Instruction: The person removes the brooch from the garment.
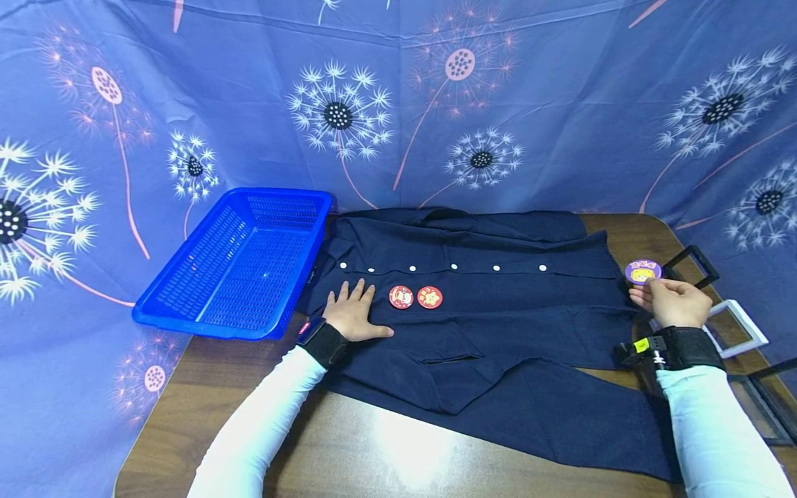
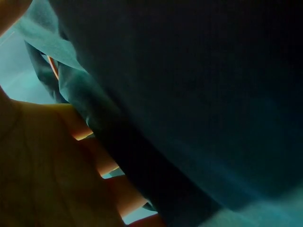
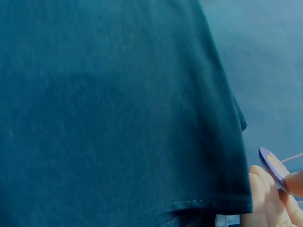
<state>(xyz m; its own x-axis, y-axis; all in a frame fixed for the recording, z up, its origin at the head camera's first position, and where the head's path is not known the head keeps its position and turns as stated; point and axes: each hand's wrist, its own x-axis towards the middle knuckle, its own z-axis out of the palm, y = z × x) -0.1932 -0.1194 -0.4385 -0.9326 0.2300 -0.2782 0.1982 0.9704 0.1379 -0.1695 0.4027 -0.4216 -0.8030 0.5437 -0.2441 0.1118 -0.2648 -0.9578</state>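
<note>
A dark navy button-up shirt [image 1: 535, 332] with white buttons lies spread on the table. My left hand [image 1: 353, 312] rests on its left part with the fingers spread. Two round red badges [image 1: 429, 297] lie on the cloth just right of that hand. At the right, beyond the hem, my right hand [image 1: 679, 302] pinches a round purple badge [image 1: 643, 271] with a yellow figure. In the right wrist view the purple badge [image 3: 273, 166] is seen nearly edge-on between thumb and fingers. Dark cloth [image 2: 156, 94] fills most of the left wrist view beside the palm.
A blue plastic basket [image 1: 249, 277] stands at the left of the wooden table [image 1: 349, 443]. Along the right edge are a small black frame [image 1: 700, 261], a white frame [image 1: 750, 328] and a larger dark frame [image 1: 756, 408]. A blue dandelion-print curtain [image 1: 398, 138] hangs behind.
</note>
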